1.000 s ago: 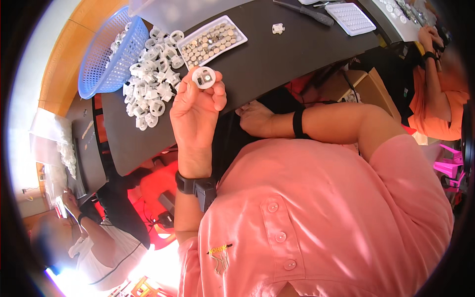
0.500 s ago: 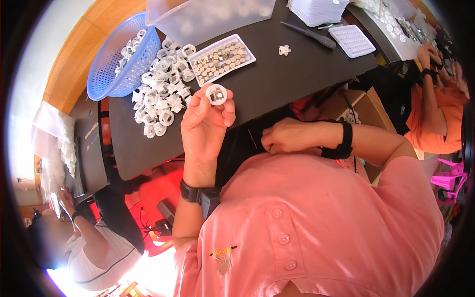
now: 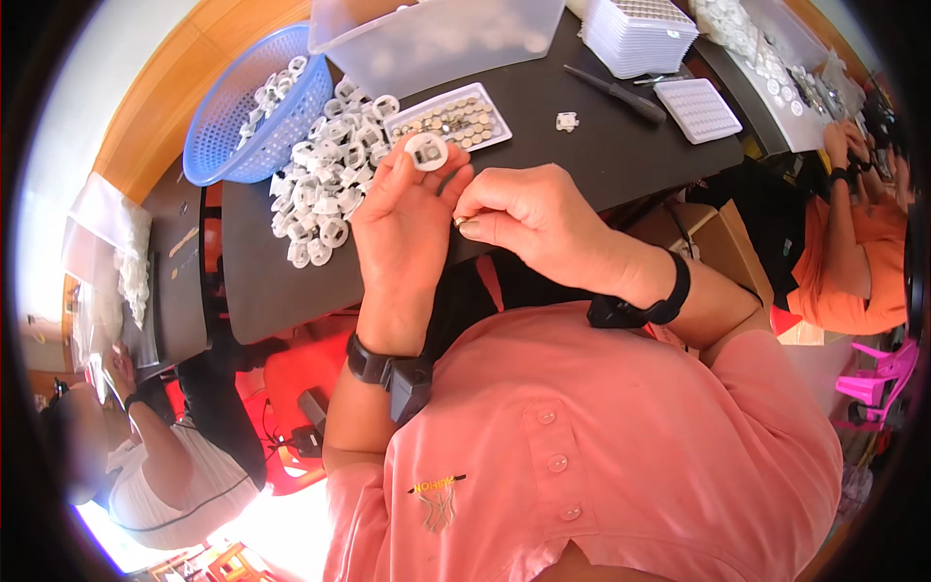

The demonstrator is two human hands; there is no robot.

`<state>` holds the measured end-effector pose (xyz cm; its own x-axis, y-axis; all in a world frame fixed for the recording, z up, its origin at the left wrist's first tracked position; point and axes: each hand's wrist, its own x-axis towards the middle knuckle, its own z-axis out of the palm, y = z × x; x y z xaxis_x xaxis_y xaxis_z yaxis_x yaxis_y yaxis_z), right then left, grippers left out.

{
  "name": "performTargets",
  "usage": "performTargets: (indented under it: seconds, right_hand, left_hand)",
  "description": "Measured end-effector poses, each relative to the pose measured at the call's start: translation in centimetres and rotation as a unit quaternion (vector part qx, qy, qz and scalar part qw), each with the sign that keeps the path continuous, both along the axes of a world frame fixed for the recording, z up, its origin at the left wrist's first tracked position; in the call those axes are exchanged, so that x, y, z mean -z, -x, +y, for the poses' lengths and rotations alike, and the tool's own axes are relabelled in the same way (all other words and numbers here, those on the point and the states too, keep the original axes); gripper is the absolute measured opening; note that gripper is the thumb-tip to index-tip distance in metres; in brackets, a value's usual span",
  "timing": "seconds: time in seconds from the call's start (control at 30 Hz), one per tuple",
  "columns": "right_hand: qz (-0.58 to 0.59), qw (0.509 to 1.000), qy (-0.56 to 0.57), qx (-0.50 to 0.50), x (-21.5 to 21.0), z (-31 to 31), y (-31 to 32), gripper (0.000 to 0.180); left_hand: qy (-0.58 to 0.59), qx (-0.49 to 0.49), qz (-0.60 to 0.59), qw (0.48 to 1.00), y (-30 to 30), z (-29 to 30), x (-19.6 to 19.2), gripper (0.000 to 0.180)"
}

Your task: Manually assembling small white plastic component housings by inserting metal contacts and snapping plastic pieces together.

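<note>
My left hand point(image 3: 405, 218) is raised over the table's near edge, its thumb and fingers closed on a round white plastic housing point(image 3: 426, 151) with a dark rectangular recess in its face. Close beside it, my right hand point(image 3: 533, 218) pinches a small shiny button cell point(image 3: 461, 222) between thumb and forefinger; the fingers cover much of it. Beyond the left hand is a white tray point(image 3: 504, 136) holding many similar round button cells point(image 3: 465, 118). A heap of white plastic housings point(image 3: 325, 179) lies left of my left hand.
A blue perforated basket point(image 3: 208, 136) with more housings stands at the left, by a translucent bin point(image 3: 446, 63). Farther right lie a small white part point(image 3: 566, 121), a screwdriver point(image 3: 621, 95), a white grid tray point(image 3: 698, 110) and stacked trays point(image 3: 635, 44). Co-workers sit on both sides.
My right hand has risen from near my lap to beside my left hand, with a button cell showing in its pinch. The left hand still holds the housing. The whole view has shifted slightly.
</note>
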<state>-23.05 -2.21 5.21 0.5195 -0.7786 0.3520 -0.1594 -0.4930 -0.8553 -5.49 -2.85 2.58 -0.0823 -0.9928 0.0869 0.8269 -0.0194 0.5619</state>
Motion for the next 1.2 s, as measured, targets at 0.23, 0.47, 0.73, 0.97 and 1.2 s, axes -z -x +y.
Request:
performTargets:
  seconds: [0.23,0.47,0.73,0.97,1.2]
  right_hand:
    - [0.025,0.948,0.306,0.087,2.4,0.8,-2.5,0.014]
    - [-0.029,0.984,0.174,0.003,2.6,0.5,-2.4,0.016]
    - [0.006,0.995,0.104,0.003,1.7,1.0,-3.0,0.016]
    - [-0.032,0.964,0.243,0.103,0.0,-1.0,-2.4,0.013]
    - [-0.024,0.964,0.243,0.108,1.1,-2.2,-2.8,0.010]
  left_hand:
    - [-0.038,0.025,0.045,0.998,0.3,0.2,0.1,0.029]
    - [-0.030,0.045,0.083,0.995,-0.2,-0.3,0.8,0.030]
    - [-0.042,0.043,0.069,0.996,-0.8,0.1,1.0,0.031]
    - [-0.016,0.000,0.052,0.999,-1.0,1.3,1.8,0.031]
    - [-0.016,0.017,0.039,0.999,-1.0,1.7,2.6,0.025]
